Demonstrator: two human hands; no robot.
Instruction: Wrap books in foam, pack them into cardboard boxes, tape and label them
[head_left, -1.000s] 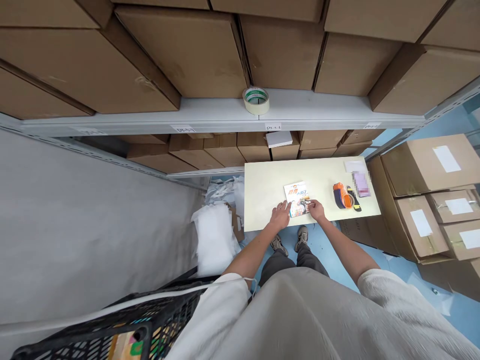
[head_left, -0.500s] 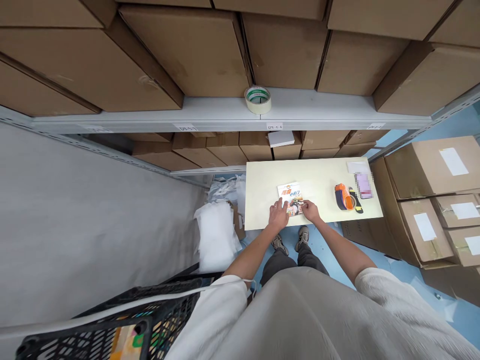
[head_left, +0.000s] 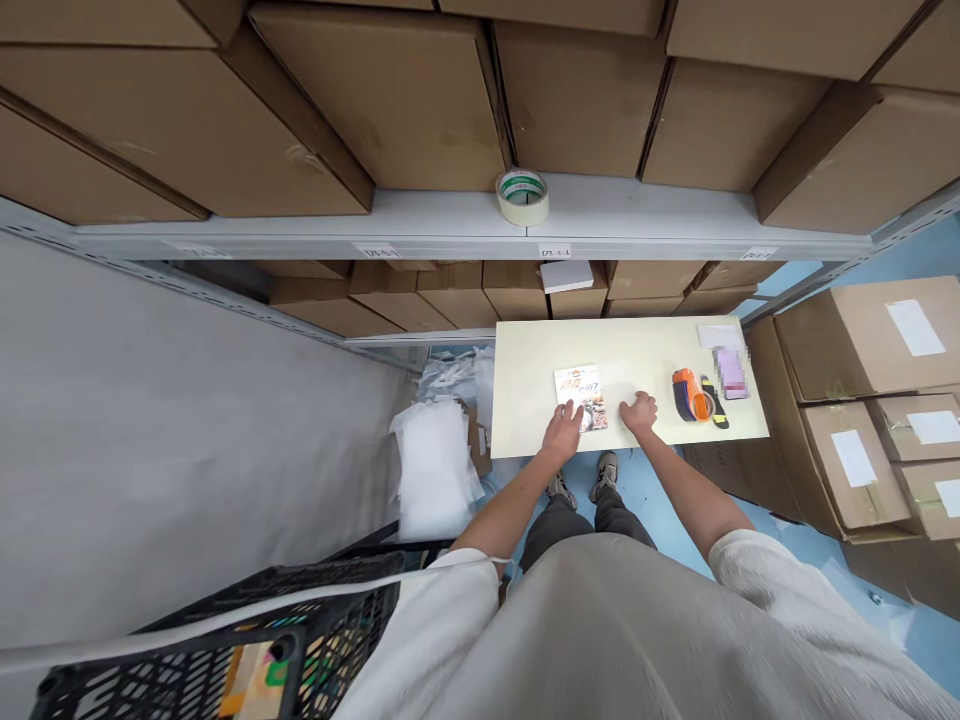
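Note:
A thin booklet (head_left: 583, 390) with a white, printed cover and food pictures lies flat on the pale yellow tabletop (head_left: 525, 380). My left hand (head_left: 562, 430) rests on its lower left part, fingers stretched out and apart. To the right of the booklet, apart from it, my right hand (head_left: 639, 412) is low over the tabletop. Its fingers are loosely bent, the thumb stands off from them, and nothing shows in the grasp. An orange tape dispenser (head_left: 688, 394) lies farther right, beside a black and yellow cutter (head_left: 714, 403).
A purple phone-like item (head_left: 730, 372) lies at the table's right end. A tape roll (head_left: 523, 198) sits on the shelf ahead among cardboard boxes (head_left: 577, 110). White sheets (head_left: 435, 465) are piled left of the table; a black crate (head_left: 187, 650) stands nearer. Cartons (head_left: 862, 345) flank the right.
My right hand has let go of the booklet's right edge and moved right, away from it. My left hand stays on the booklet, its fingers slightly lower.

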